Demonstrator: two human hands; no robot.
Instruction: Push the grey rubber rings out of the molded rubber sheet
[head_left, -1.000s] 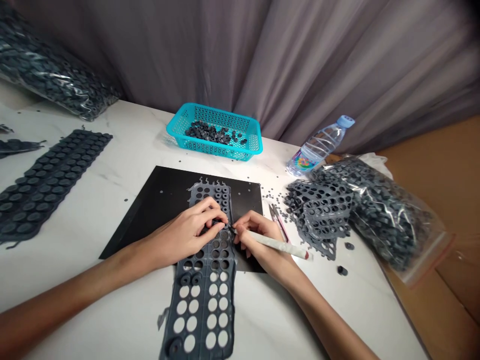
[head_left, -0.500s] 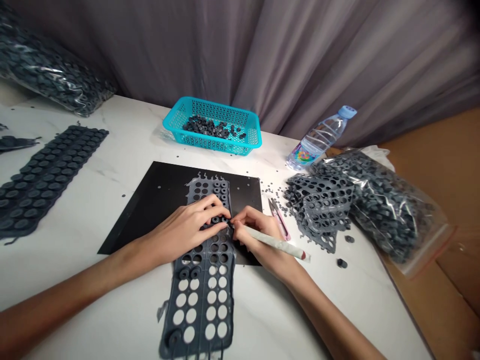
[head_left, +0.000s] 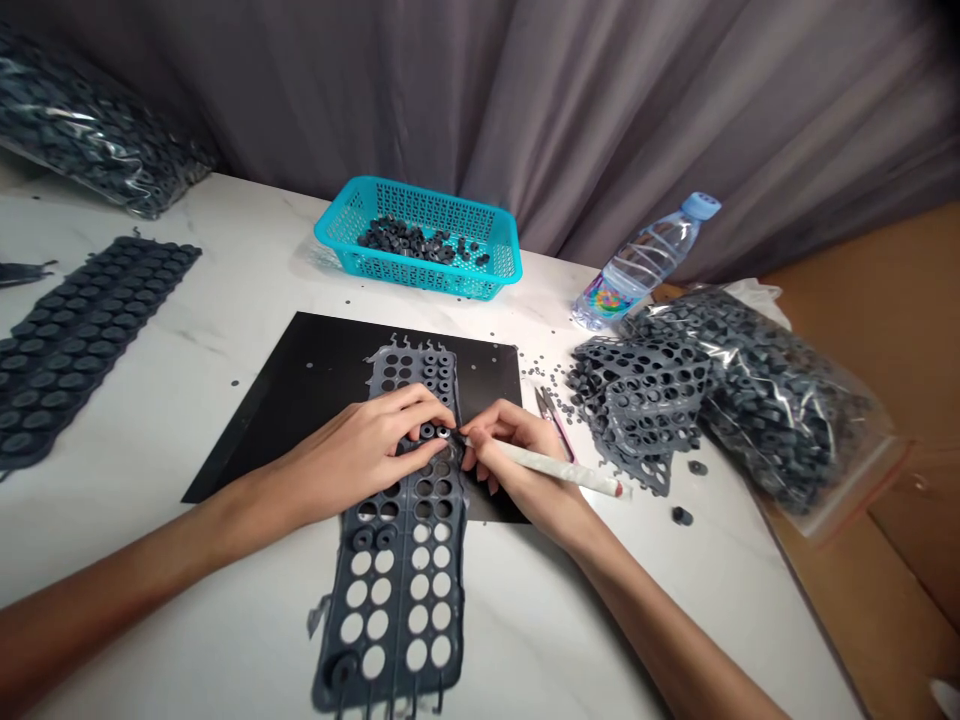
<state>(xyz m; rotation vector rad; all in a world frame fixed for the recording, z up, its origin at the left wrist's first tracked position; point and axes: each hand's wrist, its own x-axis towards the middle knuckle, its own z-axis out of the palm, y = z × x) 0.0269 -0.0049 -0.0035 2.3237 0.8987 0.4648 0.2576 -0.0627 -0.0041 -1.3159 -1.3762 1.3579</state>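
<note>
A long dark grey rubber sheet [head_left: 405, 570] with rows of round holes lies partly on a black mat [head_left: 285, 400] and partly on the table. Small rubber rings [head_left: 439, 372] still sit in some holes, mostly near its far end. My left hand [head_left: 382, 440] grips the sheet from above, thumb and index finger on either side of a few rings. In my right hand [head_left: 517, 445] is a pen-like tool [head_left: 555, 470] wrapped in white, with a reddish rear end. Its tip meets the sheet's right edge beside my left fingertips; the exact contact is too small to make out.
Behind the mat stands a turquoise basket [head_left: 420, 275] of rubber pieces. To the right are thread snips [head_left: 555, 420], punched sheets [head_left: 652, 400], a water bottle [head_left: 645, 260] and a filled bag [head_left: 780, 410]. A full sheet [head_left: 97, 330] and another bag [head_left: 97, 130] lie left.
The view has shifted slightly, so things sit a little higher and further left. Both hands keep nearly the same place on the sheet; the tool's tip has moved a little along the edge.
</note>
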